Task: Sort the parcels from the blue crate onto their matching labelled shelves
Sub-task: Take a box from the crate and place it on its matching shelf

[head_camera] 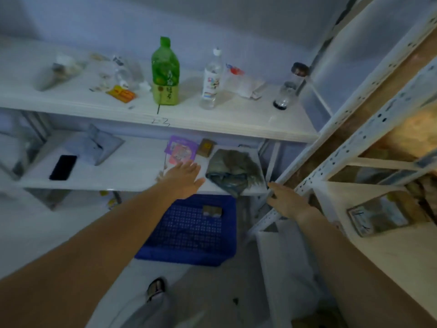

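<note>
- The left hand [183,176] reaches over the front edge of the middle shelf [132,171]. Its fingers are straight and spread, and it holds nothing.
- The left fingertips overlap the lower edge of a purple packet [181,149] lying on that shelf. Contact cannot be confirmed.
- The right hand [287,201] lies against the white perforated upright [335,147] of the right-hand rack. Its fingers are extended along the post and it grips no parcel.
- The blue crate [184,252] stands on the floor below the middle shelf, between the two forearms.
- One small brown parcel [212,210] lies in the crate, near its far right corner.
- Also on the middle shelf: a small brown box [206,147] just beside the purple packet, a crumpled grey-green bundle [233,169] at the right end, a grey pouch [94,144] and a black phone [63,167] at the left.
- On the top shelf [236,119]: a green bottle [165,74], a clear bottle [211,84], a dark-capped bottle [287,88] and an orange packet [121,94].
- A sandalled foot [155,288] stands on the floor near the crate.
</note>
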The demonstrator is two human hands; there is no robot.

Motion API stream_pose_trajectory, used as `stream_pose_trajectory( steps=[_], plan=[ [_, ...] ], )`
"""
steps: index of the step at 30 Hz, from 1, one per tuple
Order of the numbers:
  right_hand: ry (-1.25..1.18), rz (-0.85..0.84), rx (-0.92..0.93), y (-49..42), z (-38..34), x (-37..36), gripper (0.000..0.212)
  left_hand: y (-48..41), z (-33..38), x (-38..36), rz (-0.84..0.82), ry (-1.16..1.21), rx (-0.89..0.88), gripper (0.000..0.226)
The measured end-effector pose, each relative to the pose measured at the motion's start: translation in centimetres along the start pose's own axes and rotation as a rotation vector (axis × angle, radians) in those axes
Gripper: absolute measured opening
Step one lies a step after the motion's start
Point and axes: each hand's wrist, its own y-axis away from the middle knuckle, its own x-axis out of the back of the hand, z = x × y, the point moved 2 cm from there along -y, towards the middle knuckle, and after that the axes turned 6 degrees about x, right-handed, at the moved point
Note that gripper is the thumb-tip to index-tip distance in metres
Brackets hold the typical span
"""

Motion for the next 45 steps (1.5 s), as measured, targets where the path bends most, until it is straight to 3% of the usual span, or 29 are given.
stream_pose_trajectory(
  steps=[4,7,16,22,24,28,35,39,45],
  plan=[
    [-0.037,-0.139,-0.017,-3.8,-1.3,-4.6,0.045,0.0,-1.9,-6.4,-0.154,0.037,0.006,0.065],
    [-0.094,-0.255,-0.030,-6.7,-2.3,-8.1,0.054,-0.7,-2.9,-9.8,-0.263,0.064,0.012,0.064],
    [-0.150,-0.405,-0.008,-13.9,-1.2,-21.1,0.055,-4.8,-5.7,-19.7,-0.421,0.113,0.063,0.061],
    [-0.137,-0.447,0.051,-17.5,0.7,-31.6,0.047,-9.4,-2.3,-30.4,-0.498,0.163,-0.059,0.061],
    [-0.118,-0.407,0.130,-19.3,1.7,-34.6,0.046,-12.1,-1.6,-34.4,-0.460,0.222,-0.051,0.061],
    [-0.182,-0.241,0.118,-25.8,5.0,-40.7,0.043,-18.7,-5.0,-42.3,-0.432,0.192,-0.074,0.064],
    [-0.039,-0.182,0.064,-44.1,12.4,-54.2,0.054,-30.4,-12.9,-56.7,-0.388,0.269,0.232,0.064],
    [0.075,-0.112,0.068,-52.0,15.4,-60.4,0.062,-32.2,-14.6,-66.0,-0.424,0.201,0.153,0.063],
    [0.333,-0.099,0.078,-63.0,18.7,-63.6,0.077,-31.6,-14.9,-76.2,-0.451,0.343,0.206,0.064]
  ],
)
